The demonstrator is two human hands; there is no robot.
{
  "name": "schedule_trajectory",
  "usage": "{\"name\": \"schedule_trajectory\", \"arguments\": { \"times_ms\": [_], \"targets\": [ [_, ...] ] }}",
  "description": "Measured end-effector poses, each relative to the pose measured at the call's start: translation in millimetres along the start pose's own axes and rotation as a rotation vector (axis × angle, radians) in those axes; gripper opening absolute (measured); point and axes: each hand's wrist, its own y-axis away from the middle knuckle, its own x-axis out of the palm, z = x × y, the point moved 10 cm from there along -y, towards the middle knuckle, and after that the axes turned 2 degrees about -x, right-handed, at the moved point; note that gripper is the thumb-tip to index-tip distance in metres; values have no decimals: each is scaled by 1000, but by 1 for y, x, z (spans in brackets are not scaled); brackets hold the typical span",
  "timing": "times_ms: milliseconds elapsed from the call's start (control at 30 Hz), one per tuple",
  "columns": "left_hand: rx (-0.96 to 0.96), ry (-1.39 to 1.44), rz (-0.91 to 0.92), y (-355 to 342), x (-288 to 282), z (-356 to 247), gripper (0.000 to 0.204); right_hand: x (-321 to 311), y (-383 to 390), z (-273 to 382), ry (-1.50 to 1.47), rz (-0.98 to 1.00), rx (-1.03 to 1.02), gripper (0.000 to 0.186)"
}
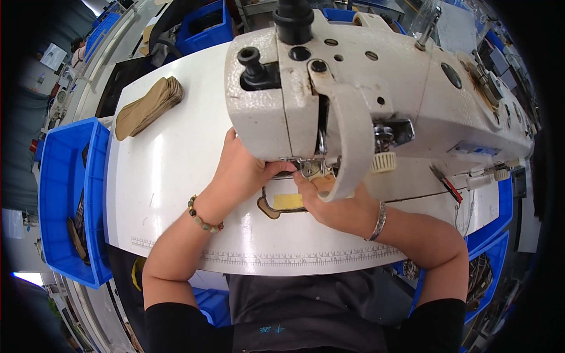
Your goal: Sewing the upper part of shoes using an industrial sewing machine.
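Note:
Under the head of a white sewing machine (pixel 259 112), both my hands meet close to the metal presser foot (pixel 309 167). My left hand (pixel 238 167) is closed, its thumb pressing on a small dark piece of material (pixel 288 174); its other fingers are partly behind the machine head. My right hand (pixel 341 213) has curled fingers, with the fingertips at the other end of that piece. A white curved lever hides part of this hand. Just below the fingers a yellow rectangle (pixel 287 202) and a tan, dark-edged shape (pixel 268 209) show at the machine bed.
A stack of brown cut pieces (pixel 150 106) lies at the table's far left. Red-handled tweezers or snips (pixel 448 185) rest to the right. A printed ruler (pixel 294 259) runs along the white table's near edge. Blue bins (pixel 97 194) stand left, right and behind.

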Motion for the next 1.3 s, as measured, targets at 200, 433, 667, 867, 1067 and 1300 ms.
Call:
{"name": "schedule_trajectory", "arguments": {
  "times_ms": [200, 433, 667, 867, 1067, 1300],
  "targets": [
    [-13, -55, 53, 0, 1, -5, 34, -27, 2, -18, 16, -237, 49, 13],
    [-67, 44, 58, 1, 8, 6, 30, -14, 0, -34, -223, -215, 138, 15],
    [37, -82, 27, 5, 11, -2, 19, -14, -2, -24, -279, -206, 142, 10],
    [20, -97, 44, 4, 12, -5, 19, -8, 1, -11, -79, -103, 41, 16],
    [22, -10, 163, 1, 15, -1, 19, -12, 1, -8, -62, -133, -12, 24],
    [167, -94, 6, 0, -4, -24, 22, 4, 7, -13, -166, -167, 17, 27]
  ]
}}
